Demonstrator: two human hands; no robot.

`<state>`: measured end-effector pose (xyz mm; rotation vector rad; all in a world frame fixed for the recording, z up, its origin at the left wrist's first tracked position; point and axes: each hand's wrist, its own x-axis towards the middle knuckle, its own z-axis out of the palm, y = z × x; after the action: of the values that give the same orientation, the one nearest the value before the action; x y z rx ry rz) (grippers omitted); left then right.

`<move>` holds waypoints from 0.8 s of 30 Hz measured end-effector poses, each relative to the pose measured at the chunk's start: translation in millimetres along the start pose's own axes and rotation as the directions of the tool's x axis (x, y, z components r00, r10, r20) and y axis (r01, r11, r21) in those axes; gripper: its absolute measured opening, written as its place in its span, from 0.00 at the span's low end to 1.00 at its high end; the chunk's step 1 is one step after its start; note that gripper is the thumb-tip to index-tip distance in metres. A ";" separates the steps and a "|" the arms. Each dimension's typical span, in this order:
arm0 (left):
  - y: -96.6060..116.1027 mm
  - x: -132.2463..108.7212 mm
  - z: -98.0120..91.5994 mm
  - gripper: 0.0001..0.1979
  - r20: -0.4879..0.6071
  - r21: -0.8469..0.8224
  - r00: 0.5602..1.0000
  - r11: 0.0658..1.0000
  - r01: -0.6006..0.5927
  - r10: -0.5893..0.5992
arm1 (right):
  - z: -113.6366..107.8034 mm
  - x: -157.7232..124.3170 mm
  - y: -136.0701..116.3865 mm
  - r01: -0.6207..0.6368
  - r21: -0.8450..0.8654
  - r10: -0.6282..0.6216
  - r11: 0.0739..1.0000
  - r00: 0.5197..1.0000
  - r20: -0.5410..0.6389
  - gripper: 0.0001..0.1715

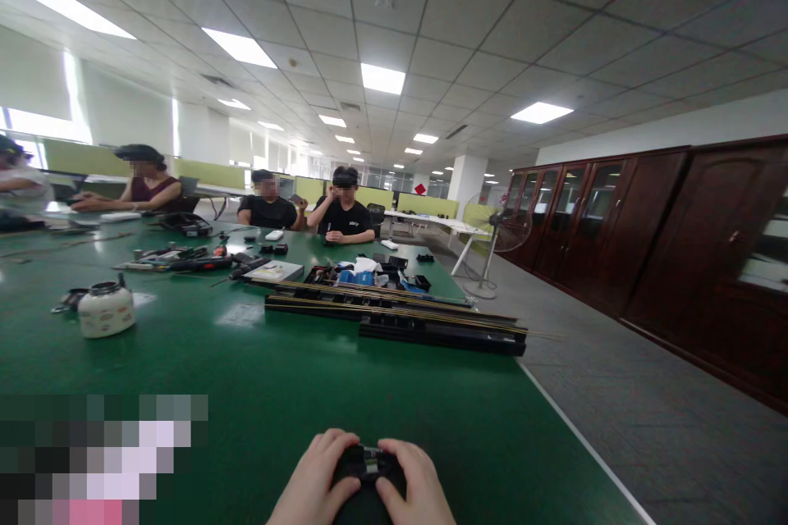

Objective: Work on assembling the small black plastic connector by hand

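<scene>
Ideally, even pressure steadies the dark device between left hand and right hand, whose fingers clamp its sides, leaving its middle uncovered.

Passable over the glossy green tabletop beyond the bare left hand and bare right hand; filled between both hands by a small black object; blocked farther ahead by long black rails under thin brass-coloured rods; obstructed forward-left by a squat cream-coloured jar with a dark neck; open between jar and rails.
</scene>
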<state>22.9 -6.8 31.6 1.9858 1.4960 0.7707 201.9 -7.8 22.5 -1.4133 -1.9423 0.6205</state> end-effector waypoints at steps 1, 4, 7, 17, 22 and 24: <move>-0.4 0.3 0.4 0.19 0.001 -0.001 1.000 1.000 -0.004 0.004 | 0.4 0.7 0.9 0.010 0.000 -0.010 1.000 1.000 0.015 0.24; -5.0 1.4 3.2 0.20 0.014 -0.013 1.000 1.000 -0.001 0.001 | 1.4 2.5 1.4 0.039 0.008 -0.039 0.999 0.998 0.043 0.24; -11.4 2.8 6.4 0.25 -0.022 -0.046 1.000 0.999 0.018 -0.019 | 1.6 3.8 -0.4 0.055 0.011 -0.056 0.998 0.997 0.044 0.16; -15.3 0.9 8.5 0.24 -0.054 -0.066 0.998 0.997 -0.030 0.026 | -3.3 1.6 -7.4 0.033 0.034 -0.035 0.999 0.997 0.071 0.13; -11.0 -1.8 7.4 0.20 -0.058 -0.029 0.997 0.999 -0.045 0.044 | -3.9 -1.1 -10.8 0.024 0.049 -0.026 0.999 0.999 0.039 0.12; -9.5 -2.6 6.8 0.19 -0.058 -0.028 0.997 0.998 -0.050 0.048 | -3.9 -1.7 -11.2 0.023 0.061 -0.025 0.998 0.999 0.030 0.12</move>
<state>20.9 -7.5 19.8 2.0010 1.4644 0.8718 198.0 -12.8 32.6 -1.3491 -1.9451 0.6882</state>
